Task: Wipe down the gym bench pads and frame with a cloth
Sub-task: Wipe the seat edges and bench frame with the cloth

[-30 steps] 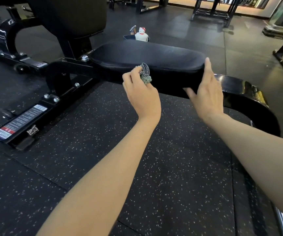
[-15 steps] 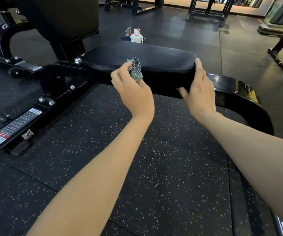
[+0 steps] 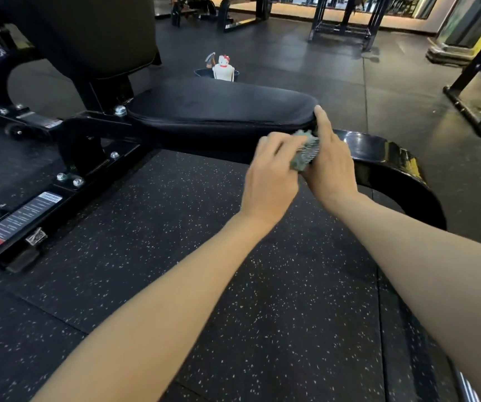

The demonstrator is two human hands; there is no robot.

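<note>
Fingers [image 3: 280, 142] on cloth [image 3: 306, 153], speckled rubber floor [image 3: 262, 285]

The seat pad [image 3: 219, 107] lies across the middle of the picture, and the back pad [image 3: 88, 33] rises at the upper left. Behind the seat pad, a bucket [image 3: 203, 73] and a bottle [image 3: 223, 69] stand together on the floor [image 3: 233, 285]. At the pad's right end the left hand [image 3: 271, 175] sits just left of the right hand [image 3: 332, 163], with the cloth [image 3: 306, 152] between them. The bench frame [image 3: 393, 169] curves away to their right.
</note>
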